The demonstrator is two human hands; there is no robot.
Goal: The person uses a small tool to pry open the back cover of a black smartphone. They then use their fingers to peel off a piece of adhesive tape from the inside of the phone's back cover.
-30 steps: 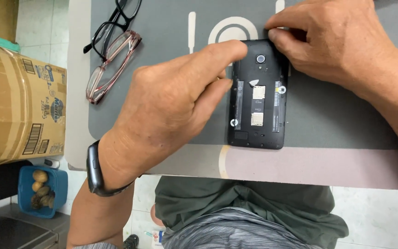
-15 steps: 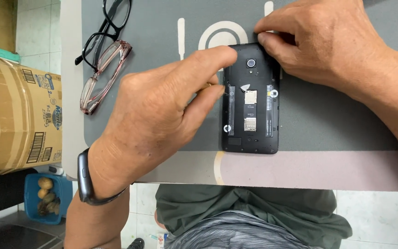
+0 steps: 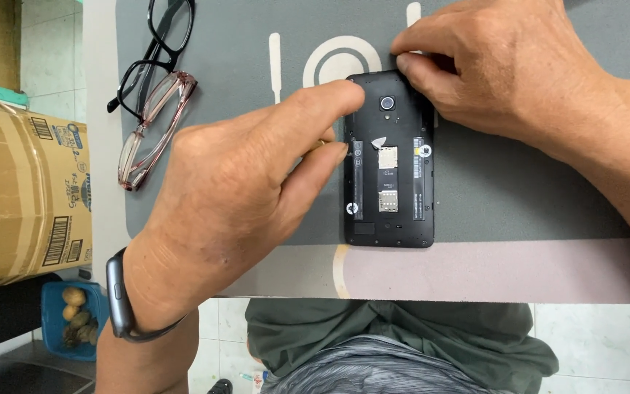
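A black phone [image 3: 389, 211] with its back cover off lies face down on a grey mat [image 3: 519, 182], with card slots and the camera lens exposed. My left hand [image 3: 235, 190], which wears a dark wristband, grips the phone's upper left edge, the index fingertip lying on the top left corner. My right hand [image 3: 504, 73] comes in from the upper right and pinches the phone's top right corner with its fingertips. A small white triangular piece [image 3: 378, 143] sits on the phone near the card slots.
Two pairs of glasses, one black [image 3: 156, 51] and one pink-framed [image 3: 153, 131], lie on the mat's left side. A cardboard box [image 3: 20, 197] stands left of the table. A blue basket [image 3: 67, 321] sits on the floor below.
The view has shifted a little, so the phone sits lower and more left in the picture. Both hands stay on the phone's top end; my left index fingertip has drawn back slightly.
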